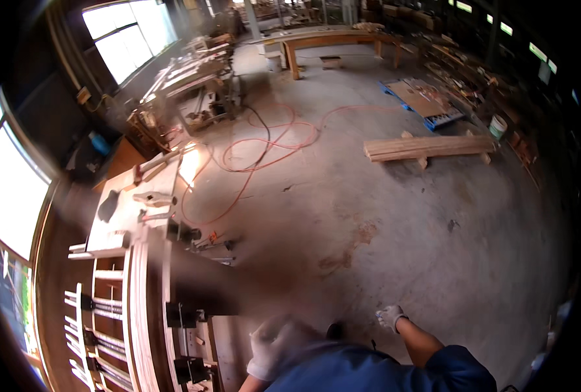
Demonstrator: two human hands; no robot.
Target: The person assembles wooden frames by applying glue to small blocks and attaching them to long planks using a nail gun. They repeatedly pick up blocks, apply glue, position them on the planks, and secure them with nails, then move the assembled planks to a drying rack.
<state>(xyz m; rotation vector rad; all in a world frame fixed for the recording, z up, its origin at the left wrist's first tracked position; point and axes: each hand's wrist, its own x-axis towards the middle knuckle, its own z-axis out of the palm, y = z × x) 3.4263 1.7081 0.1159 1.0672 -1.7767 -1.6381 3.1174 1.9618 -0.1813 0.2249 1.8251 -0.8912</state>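
Observation:
My left hand (269, 345) wears a white glove and is held low in front of my blue clothing. It is nearest to the clamped boards (139, 307) on my left, but does not touch them. Dust or motion smears its fingers, so its grip is unclear. My right hand (390, 318), gloved too, hangs over the concrete floor (473, 281) with loosely curled fingers. Nothing shows in it. Black-jawed bar clamps (185, 315) grip the long boards on the left. Hand tools, among them a hammer-like tool (155, 217), lie on the bench top (130, 225) beyond.
A red hose (254, 166) loops across the floor ahead. Stacked timbers (434, 147) rest on short blocks to the right, with a blue pallet (439, 117) behind. Farther off stands a long wooden table (329, 35). A cluttered bench (196, 85) lines the windows.

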